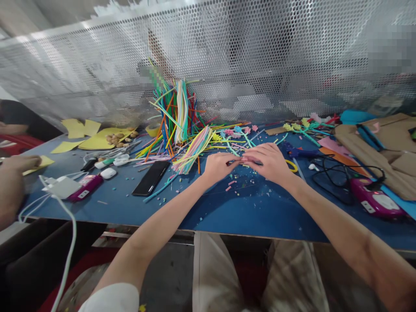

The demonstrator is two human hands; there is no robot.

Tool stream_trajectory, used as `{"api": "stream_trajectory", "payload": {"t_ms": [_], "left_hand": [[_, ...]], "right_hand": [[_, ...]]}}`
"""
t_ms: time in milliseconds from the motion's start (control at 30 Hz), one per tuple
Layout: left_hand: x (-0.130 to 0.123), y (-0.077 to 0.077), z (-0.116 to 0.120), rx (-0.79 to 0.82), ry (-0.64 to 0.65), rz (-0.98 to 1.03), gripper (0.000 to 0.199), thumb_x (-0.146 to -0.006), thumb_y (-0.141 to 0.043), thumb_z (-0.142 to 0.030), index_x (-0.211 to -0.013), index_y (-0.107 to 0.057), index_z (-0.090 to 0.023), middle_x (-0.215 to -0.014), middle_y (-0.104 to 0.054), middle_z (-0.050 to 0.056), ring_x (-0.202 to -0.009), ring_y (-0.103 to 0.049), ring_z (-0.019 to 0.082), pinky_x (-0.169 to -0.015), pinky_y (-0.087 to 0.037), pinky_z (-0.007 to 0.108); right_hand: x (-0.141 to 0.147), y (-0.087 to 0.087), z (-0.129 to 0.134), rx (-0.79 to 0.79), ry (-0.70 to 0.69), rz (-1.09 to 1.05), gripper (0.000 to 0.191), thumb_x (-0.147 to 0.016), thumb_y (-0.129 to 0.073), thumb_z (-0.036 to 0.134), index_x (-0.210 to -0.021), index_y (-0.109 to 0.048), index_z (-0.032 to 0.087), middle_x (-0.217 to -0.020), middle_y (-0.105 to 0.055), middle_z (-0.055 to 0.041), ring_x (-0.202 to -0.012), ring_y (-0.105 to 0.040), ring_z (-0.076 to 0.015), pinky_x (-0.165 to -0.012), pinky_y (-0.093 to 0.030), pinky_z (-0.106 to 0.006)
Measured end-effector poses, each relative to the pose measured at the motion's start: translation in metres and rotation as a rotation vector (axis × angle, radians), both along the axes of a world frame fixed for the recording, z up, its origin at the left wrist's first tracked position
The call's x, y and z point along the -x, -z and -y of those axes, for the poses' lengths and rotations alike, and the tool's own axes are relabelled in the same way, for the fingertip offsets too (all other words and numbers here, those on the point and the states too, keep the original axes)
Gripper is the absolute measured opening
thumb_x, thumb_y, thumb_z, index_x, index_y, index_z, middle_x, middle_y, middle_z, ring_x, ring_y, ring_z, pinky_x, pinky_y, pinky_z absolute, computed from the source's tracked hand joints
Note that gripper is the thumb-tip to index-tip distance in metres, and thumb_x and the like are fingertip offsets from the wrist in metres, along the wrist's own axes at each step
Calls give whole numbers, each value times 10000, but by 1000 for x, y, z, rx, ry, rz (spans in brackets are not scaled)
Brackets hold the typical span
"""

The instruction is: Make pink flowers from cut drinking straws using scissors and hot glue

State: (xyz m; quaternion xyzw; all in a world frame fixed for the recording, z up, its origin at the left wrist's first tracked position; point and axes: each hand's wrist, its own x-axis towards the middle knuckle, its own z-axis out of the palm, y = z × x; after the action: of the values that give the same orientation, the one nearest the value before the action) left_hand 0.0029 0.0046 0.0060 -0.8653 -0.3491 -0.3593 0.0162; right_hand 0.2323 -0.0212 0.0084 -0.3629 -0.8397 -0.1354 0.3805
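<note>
My left hand (218,167) and my right hand (268,162) meet fingertip to fingertip above the blue table (221,212). Both are closed in a pinch around something small and pinkish that the fingers mostly hide. Small cut bits (231,184) in pink, green and white lie scattered just beneath them. Behind my left hand lies a bundle of pastel fuzzy stems (195,151), and a taller bunch of coloured stems (180,110) rises behind it. Pink and blue flower-like pieces (238,130) on green stems rest beyond my fingers.
A black phone (151,178) lies left of my hands. A purple device (85,187) with white cables is farther left, near another person's hand (22,162). On the right are a blue glue gun (300,151), black cable, purple device (377,199) and cardboard (390,151). Perforated metal (276,56) stands behind.
</note>
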Motion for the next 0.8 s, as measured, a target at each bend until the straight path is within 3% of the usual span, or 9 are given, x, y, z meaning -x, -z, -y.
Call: {"api": "stream_trajectory", "payload": {"t_ms": [233,433,600,800], "left_hand": [[0,1,-1,-8,19,27,248,-945,-636,-440,-970,-793,-250,-933,-789,12,-753,-708,120,-704,-491,234],[1,-1,0,-4,26,26,259,-965,-608,-437,-988,-786,-250,-969,-787,18,-861,-727,133,-759,-501,231],[1,1,-1,-11,61,-13,255,-970,-601,-435,-998,-786,-261,-954,-785,9,-827,-718,122,-732,-481,227],[1,3,-1,4,78,-17,286,-968,-599,-442,-930,-790,-232,-851,-776,12,-761,-703,122,-672,-451,235]], "right_hand": [[1,-3,4,78,-63,-31,242,-968,-599,345,-1166,-683,234,-1119,-759,-64,-1022,-676,-224,-961,-446,-399],[-2,-8,7,80,-33,35,594,-877,-695,411,-1410,-535,204,-1360,-639,-130,-1243,-585,-299,-1069,-410,-467],[0,-3,4,148,-114,44,526,-914,-656,343,-1417,-530,256,-1293,-683,-67,-1188,-632,-247,-1014,-506,-442],[-1,-1,5,186,-201,28,430,-924,-639,306,-1351,-586,288,-1264,-694,-36,-1192,-638,-214,-1026,-538,-429]]}}
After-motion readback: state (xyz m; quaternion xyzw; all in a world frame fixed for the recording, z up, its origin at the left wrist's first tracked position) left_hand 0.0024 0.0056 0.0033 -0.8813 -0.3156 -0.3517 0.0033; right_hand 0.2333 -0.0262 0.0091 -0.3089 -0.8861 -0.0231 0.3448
